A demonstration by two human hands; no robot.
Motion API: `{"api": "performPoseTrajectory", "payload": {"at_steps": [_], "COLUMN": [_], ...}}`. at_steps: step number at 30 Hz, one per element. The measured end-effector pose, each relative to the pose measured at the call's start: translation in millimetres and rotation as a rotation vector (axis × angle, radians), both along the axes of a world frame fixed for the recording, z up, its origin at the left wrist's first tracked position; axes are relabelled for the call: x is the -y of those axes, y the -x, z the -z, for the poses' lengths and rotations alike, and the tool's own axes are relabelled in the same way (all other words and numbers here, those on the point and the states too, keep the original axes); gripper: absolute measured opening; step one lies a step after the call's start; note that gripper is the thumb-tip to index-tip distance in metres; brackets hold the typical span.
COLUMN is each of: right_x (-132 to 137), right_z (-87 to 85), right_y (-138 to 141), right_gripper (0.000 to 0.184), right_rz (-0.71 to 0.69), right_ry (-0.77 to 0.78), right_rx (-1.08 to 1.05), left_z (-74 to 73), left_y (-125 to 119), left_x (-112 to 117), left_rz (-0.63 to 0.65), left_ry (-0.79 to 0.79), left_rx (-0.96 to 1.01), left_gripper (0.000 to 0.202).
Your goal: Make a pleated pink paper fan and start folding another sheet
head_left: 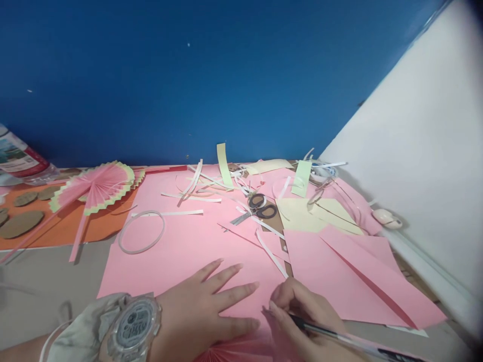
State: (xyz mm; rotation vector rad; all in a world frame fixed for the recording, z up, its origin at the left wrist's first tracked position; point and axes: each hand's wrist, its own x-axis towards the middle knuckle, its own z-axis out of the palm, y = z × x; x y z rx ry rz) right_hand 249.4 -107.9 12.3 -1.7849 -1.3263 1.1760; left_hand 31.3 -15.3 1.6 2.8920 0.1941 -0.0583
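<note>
My left hand [211, 301] lies flat with fingers spread on a large pink paper sheet [188, 251]; a clear digital watch [134, 324] is on its wrist. My right hand [307, 317] grips a pen [324, 329], its tip on or just above the pink sheet beside my left fingertips. Below my hands, part of a folded pink paper fan [226, 352] shows at the bottom edge. A thin grey ring [141, 253] rests on the sheet to the left. Beyond my hands lie black-handled scissors [256, 207] with blades apart.
White paper strips [192, 196] are scattered toward the blue wall [241, 75]. Pleated pink-and-green fans [101, 188] and brown cardboard discs [22, 223] lie on orange paper at left, near a bottle [22, 158]. A folded pink sheet [362, 281] and a white mouse [387, 218] are at right.
</note>
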Motion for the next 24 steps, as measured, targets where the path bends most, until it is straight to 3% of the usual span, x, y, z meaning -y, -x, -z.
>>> {"api": "performPoseTrajectory", "payload": {"at_steps": [5,10,24], "right_x": [-1,1,1], "right_z": [13.1,23.7,24.0], "right_y": [0,2,1], "right_gripper": [0.034,0.032,0.031], "right_rz": [-0.036,0.017,-0.026], "right_ry": [-0.046,-0.072,-0.063], "right_rx": [0.132,0.179,0.161], "left_z": [-1.0,-4.1,-3.8], "left_y": [-1,-2,-2], "left_x": [3,2,-3], "left_rz": [-0.046,-0.037,-0.012], "left_ry": [-0.014,-0.005,0.039], "left_rx": [-0.010,-0.004,0.072], "left_gripper": [0.063,0.056,0.051]}}
